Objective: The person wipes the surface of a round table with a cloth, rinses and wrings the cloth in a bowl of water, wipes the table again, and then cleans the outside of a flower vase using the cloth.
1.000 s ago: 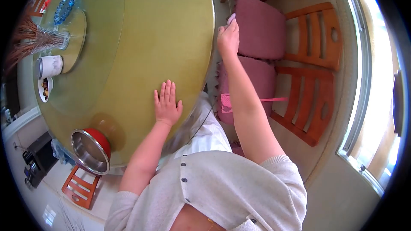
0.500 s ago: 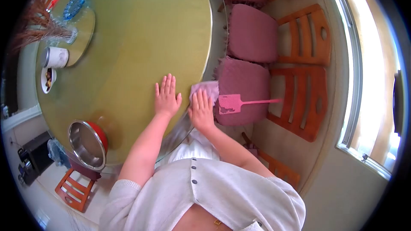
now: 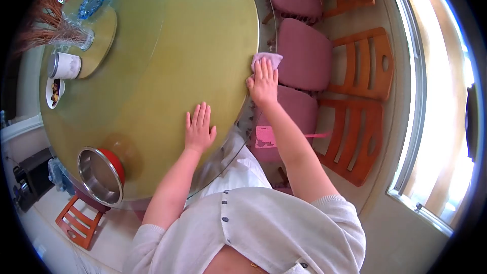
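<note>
A round table (image 3: 203,35) with a greenish-yellow top under clear glass fills the middle. My left hand (image 3: 199,131) lies flat on it, fingers stretched out, holding nothing. At the table's right edge, my right hand (image 3: 265,83) presses a pale pink cloth (image 3: 272,58) against the glass rim, with its fingers laid over the cloth. Part of the cloth is hidden under the fingers. Beyond the rim, a pink fly swatter (image 3: 266,137) rests on a chair cushion, its handle partly behind my right forearm.
Wooden chairs (image 3: 366,58) with mauve cushions (image 3: 304,53) line the right side. A red-and-steel bowl (image 3: 115,165) sits near the table's lower left. Farther left are a white bowl (image 3: 61,91) of small items, a canister (image 3: 68,66), dried stalks in a vase (image 3: 86,38) and a blue glass dish (image 3: 93,1).
My right hand has moved the cloth forward along the table's right edge, reaching farther from my body. The left hand stays flat on the table. The view has shifted slightly.
</note>
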Demonstrator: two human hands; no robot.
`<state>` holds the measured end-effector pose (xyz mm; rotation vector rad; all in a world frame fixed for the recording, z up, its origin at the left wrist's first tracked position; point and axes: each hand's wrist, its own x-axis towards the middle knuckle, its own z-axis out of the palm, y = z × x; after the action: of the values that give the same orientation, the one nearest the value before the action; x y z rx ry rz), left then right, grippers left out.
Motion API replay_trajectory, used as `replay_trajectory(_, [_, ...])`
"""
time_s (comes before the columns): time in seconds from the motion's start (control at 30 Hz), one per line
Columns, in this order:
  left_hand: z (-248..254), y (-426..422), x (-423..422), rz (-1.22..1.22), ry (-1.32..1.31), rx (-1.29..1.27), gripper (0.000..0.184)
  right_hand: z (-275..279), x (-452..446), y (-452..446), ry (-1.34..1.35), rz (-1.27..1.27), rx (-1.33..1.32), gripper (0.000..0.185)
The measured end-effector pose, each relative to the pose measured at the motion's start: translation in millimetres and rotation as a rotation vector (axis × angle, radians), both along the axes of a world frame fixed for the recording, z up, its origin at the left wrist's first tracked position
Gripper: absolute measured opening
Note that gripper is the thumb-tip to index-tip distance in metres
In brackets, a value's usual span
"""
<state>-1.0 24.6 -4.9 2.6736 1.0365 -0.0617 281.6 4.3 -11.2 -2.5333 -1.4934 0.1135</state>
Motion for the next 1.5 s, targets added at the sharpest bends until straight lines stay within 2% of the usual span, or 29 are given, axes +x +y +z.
replay_trajectory(0.33, [9.5, 3.3, -0.7, 0.048, 0.011, -0.040, 0.077, -9.3, 112.7, 139.0, -0.045, -0.118, -0.075, 0.069])
replay_trajectory(0.53, [16.2, 6.7, 0.6, 0.035, -0.015, -0.030, 0.075, -11.1, 105.2, 135.6, -0.085, -0.013, -0.027, 0.066])
replay_trajectory(0.83, [3.9, -0.3, -7.3, -0.006, 0.017, 0.060, 0.072, -7.0, -12.5, 16.8, -0.035, 0.230, 0.035, 0.067])
replay_trajectory(0.9, [-0.2, -0.4, -8.4, -0.003, -0.096, 0.034, 0.068, -4.7, -39.0, -13.8, -0.019, 0.245, 0.020, 0.068])
replay_trajectory(1.13, [-0.2, -8.9, -46.6, 0.059, -0.114, 0.022, 0.063, 7.0, -145.9, -98.8, 0.056, 0.275, -0.021, 0.072])
replay_trajectory(1.2, [1.2, -17.8, -60.3, 0.083, -0.129, -0.020, 0.062, 7.1, -180.4, -119.9, 0.170, 0.373, -0.025, 0.072])
replay_trajectory(1.37, [10.3, -45.1, -87.6, 0.070, -0.154, -0.049, 0.061, 14.6, -269.7, -153.6, 0.157, 0.558, -0.115, 0.068])
replay_trajectory(1.43, [12.4, -54.8, -96.4, 0.061, -0.143, -0.055, 0.061, 19.0, -294.8, -163.8, 0.215, 0.921, -0.243, 0.063])
replay_trajectory(1.5, [14.3, -59.7, -104.4, 0.081, -0.090, -0.049, 0.062, 19.1, -294.3, -164.4, 0.244, 0.993, -0.178, 0.061])
